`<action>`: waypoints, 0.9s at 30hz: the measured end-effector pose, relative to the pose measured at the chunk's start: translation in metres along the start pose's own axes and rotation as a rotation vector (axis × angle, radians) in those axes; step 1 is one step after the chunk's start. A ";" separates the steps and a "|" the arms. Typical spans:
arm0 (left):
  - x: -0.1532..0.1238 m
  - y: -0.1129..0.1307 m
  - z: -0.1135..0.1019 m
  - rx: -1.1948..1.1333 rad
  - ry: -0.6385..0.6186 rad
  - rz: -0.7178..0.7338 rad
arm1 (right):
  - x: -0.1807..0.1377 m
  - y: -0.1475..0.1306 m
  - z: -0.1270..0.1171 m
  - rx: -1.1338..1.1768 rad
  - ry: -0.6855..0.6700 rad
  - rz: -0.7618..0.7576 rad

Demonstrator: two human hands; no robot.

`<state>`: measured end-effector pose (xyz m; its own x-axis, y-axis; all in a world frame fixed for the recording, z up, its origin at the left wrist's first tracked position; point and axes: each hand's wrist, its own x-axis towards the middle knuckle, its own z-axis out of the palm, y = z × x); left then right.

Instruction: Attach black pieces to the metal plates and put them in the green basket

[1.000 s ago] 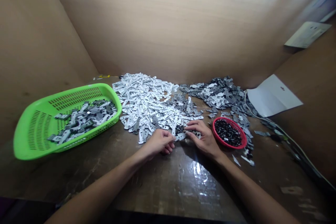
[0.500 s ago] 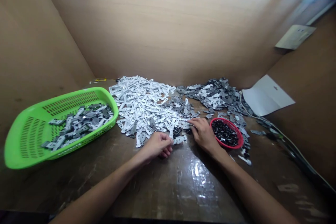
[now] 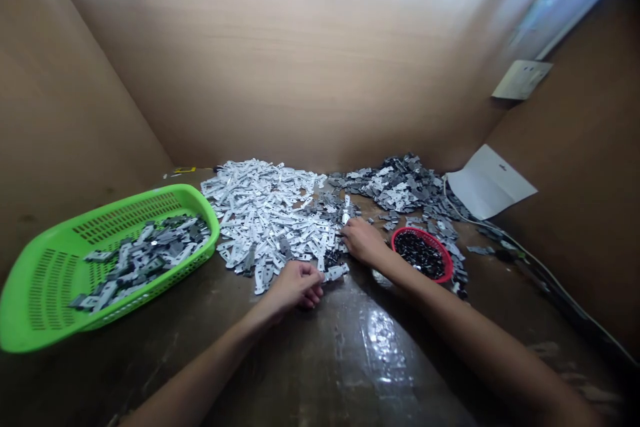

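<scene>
"Two bare hands above the table (image 3: 345, 360). Nearest one first?"

"Left hand (image 3: 299, 285). Fingers curled in, thumb and forefinger pinched on one end of a pale part (image 3: 337, 272). Opening narrow, filled by the part."

"Position of the part?"

"Juts to the right of the fingertips, low over the table, just in front of some black bits (image 3: 333, 258). Contact with the table: cannot tell."

"Right hand (image 3: 364, 239)?"

"Slightly farther out, back of the hand up, fingers bent, at the right edge of the white pile (image 3: 265, 207). A light piece (image 3: 346, 208) shows right at the fingertips, pointing away. Opening looks small; whether the piece is gripped or merely touched, cannot tell, as the hand hides the contact."

"Containers?"

"Green basket (image 3: 20, 310) on the left, mixed grey and white pieces (image 3: 155, 253) inside. Red basket (image 3: 449, 272) on the right, just beside the right forearm, holding black pieces (image 3: 419, 252)."

"Farther back?"

"White pile spread between the green basket and the right hand. Grey pile (image 3: 407, 183) behind the red basket. White sheet (image 3: 490, 181) leaning at the right wall, cable (image 3: 520, 245) near it. Outlet (image 3: 523, 80) higher up."
</scene>
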<state>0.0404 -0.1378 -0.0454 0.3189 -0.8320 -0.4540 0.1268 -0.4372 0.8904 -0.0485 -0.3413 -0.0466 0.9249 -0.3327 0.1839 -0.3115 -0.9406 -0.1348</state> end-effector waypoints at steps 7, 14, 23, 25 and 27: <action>0.001 -0.004 -0.003 -0.011 -0.013 0.024 | 0.004 -0.001 -0.012 0.035 0.086 0.059; 0.003 -0.005 -0.004 -0.006 -0.022 0.021 | -0.048 0.001 -0.034 0.601 0.122 0.162; 0.002 -0.002 -0.001 0.009 0.006 0.013 | -0.060 -0.015 -0.039 1.089 0.148 0.303; 0.003 -0.003 -0.001 0.009 0.004 0.013 | -0.061 -0.020 -0.042 1.063 0.130 0.297; 0.004 -0.005 -0.001 0.011 0.000 0.016 | -0.063 -0.026 -0.042 1.095 0.075 0.323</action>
<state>0.0422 -0.1388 -0.0517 0.3212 -0.8390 -0.4393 0.1111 -0.4273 0.8973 -0.1077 -0.2993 -0.0134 0.8097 -0.5855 0.0392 -0.1409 -0.2589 -0.9556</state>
